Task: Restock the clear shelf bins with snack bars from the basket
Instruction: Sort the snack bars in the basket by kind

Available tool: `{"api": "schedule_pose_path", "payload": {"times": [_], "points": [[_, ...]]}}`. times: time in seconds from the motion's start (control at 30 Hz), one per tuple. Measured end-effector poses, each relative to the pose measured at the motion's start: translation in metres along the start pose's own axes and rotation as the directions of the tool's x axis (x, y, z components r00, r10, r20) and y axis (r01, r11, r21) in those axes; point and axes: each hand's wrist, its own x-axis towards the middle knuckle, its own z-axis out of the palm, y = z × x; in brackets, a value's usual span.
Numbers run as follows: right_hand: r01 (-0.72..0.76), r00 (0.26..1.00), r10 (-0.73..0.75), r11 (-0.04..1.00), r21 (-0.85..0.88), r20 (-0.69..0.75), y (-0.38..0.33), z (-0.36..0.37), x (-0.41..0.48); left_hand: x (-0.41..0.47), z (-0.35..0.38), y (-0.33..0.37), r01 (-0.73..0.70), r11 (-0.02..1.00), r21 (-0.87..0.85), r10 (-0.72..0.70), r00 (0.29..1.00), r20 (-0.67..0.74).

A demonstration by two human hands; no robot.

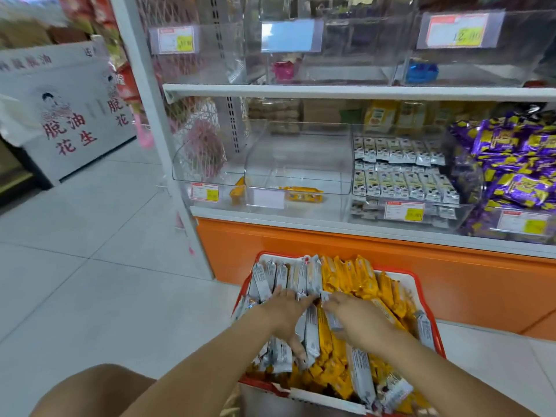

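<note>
A red basket [419, 278] on the floor in front of me is full of silver snack bars [264, 281] and yellow snack bars [361, 278]. My left hand [285, 314] lies on the silver bars, its fingers spread and its thumb around a few of them. My right hand [358, 317] rests on the pile beside it and pinches a silver bar [331, 317]. On the lower shelf, a clear bin [298, 158] holds one yellow bar [304, 194]. The clear bin to its right [403, 173] is stacked with silver bars.
Purple and yellow packets [511, 170] fill the far right bin. An orange shelf base [331, 248] stands behind the basket. The upper shelf bins [331, 55] are nearly bare. A white printed box [69, 115] sits on the tiled floor at the left.
</note>
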Motion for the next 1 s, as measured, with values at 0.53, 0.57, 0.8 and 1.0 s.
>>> {"api": "schedule_pose_path", "payload": {"times": [0.53, 0.57, 0.8, 1.0], "points": [[0.077, 0.717, 0.64, 0.323, 0.943, -0.277, 0.037, -0.008, -0.004, 0.022, -0.024, -0.019, -0.004, 0.855, -0.518, -0.05, 0.995, -0.09], [0.112, 0.722, 0.661, 0.182, 0.977, -0.206, 0.038, -0.008, -0.003, 0.022, -0.027, -0.018, -0.022, 0.804, -0.594, -0.054, 0.992, -0.11], [0.327, 0.799, 0.597, -0.52, 0.789, 0.063, 0.041, -0.023, -0.01, 0.033, -0.066, -0.009, -0.324, -0.192, -0.927, -0.206, 0.936, -0.284], [0.407, 0.804, 0.587, -0.659, 0.632, 0.094, 0.044, -0.031, -0.013, 0.033, -0.067, 0.008, -0.261, -0.749, -0.609, -0.122, 0.958, -0.26]]}}
